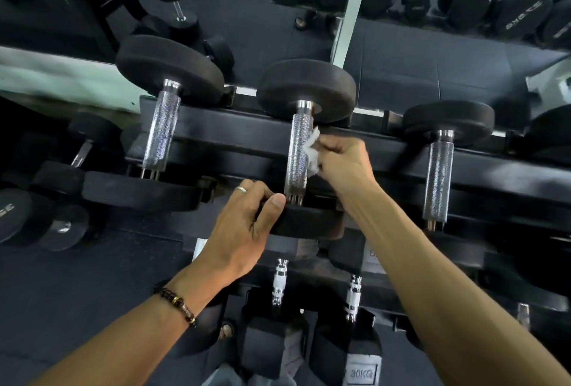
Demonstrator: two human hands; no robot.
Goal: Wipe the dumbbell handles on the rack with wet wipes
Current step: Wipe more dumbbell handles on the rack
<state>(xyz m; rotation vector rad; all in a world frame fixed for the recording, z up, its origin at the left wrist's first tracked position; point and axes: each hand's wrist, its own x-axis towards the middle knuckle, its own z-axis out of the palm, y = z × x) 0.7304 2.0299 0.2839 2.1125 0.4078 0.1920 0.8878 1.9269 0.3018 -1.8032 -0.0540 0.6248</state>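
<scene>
The middle dumbbell (pixel 301 150) lies across the top tier of the rack (pixel 247 138), its long axis running away from the person: one round black head rests on the far rail, the other on the near rail, and the handle (pixel 297 156) spans the gap between them. The handle is a bright metal cylinder with fine knurling, ending in smooth polished collars at each head. The heads are thick matte black discs, rubbery in look.

The right hand (pixel 343 163) pinches a crumpled white wet wipe (pixel 312 150) between curled fingers and thumb and presses it against the right side of the handle, near its upper half. The left hand (pixel 244 228) grips the near head of the same dumbbell, thumb lying over its top edge and fingers wrapped round its left side; a ring (pixel 241 189) sits on one finger and a beaded bracelet (pixel 177 303) on the wrist.

On either side lie two more dumbbells, the left dumbbell (pixel 160 126) and the right dumbbell (pixel 440 169), parallel to the middle one, with the same knurled handles and black heads. The rack is dark, heavy steel with angled rails. A lower tier holds hexagonal-headed dumbbells (pixel 358 323), one marked 30KG. Beyond the rack a mirror (pixel 401 51) reflects other weights and a dark, matte floor (pixel 77 277).
</scene>
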